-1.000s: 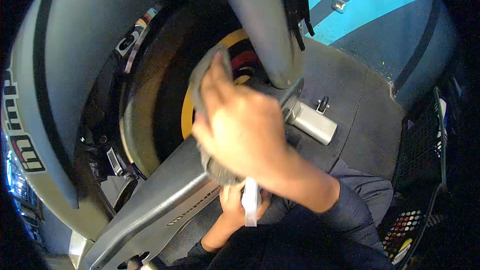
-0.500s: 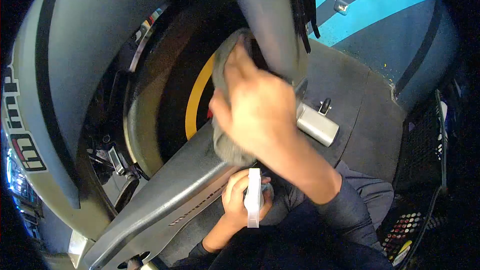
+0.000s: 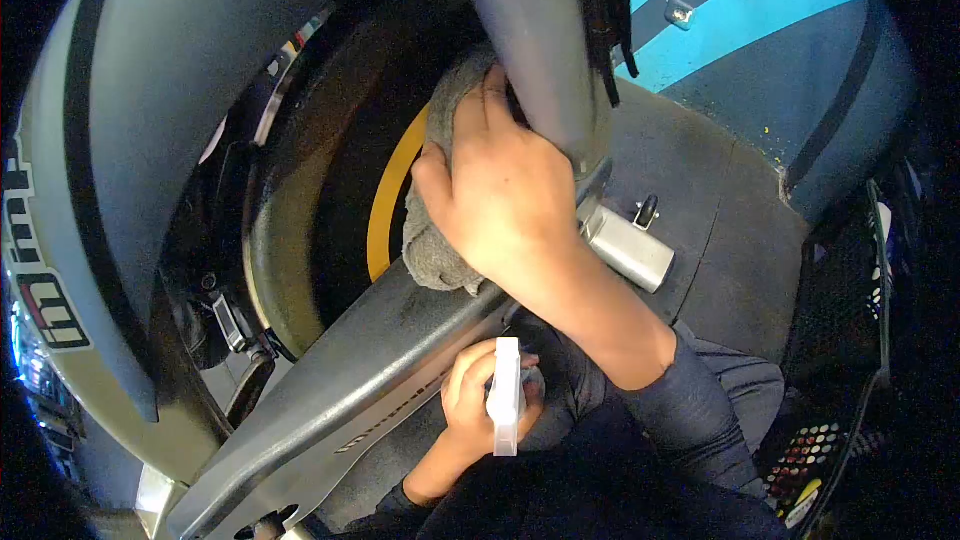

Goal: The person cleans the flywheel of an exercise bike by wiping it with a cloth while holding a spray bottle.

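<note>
My right hand [image 3: 512, 185] presses a grey cloth [image 3: 438, 252] against the exercise bike, where the sloping dark frame [image 3: 340, 365] meets the upright post [image 3: 535, 40]. The fingers are bent over the cloth, and part of it is hidden beneath the palm. Lower down, my left hand [image 3: 468, 395] is wrapped around a spray bottle with a white trigger head [image 3: 507, 390]. Most of the bottle's body is hidden by the head and fingers. Left of the cloth is the black flywheel with a yellow ring [image 3: 385, 205].
A silver bar end with a small wheel [image 3: 632, 250] sits to the right of my right forearm. Dark floor matting [image 3: 745, 210] runs up to a blue striped wall [image 3: 755, 20]. At the lower right stands a black perforated basket [image 3: 840, 310] with items inside. A pedal [image 3: 232, 325] shows at left.
My right hand and the cloth have moved slightly up and left along the frame, and the cloth's lower end sits higher. My left hand with the spray bottle has stayed in place.
</note>
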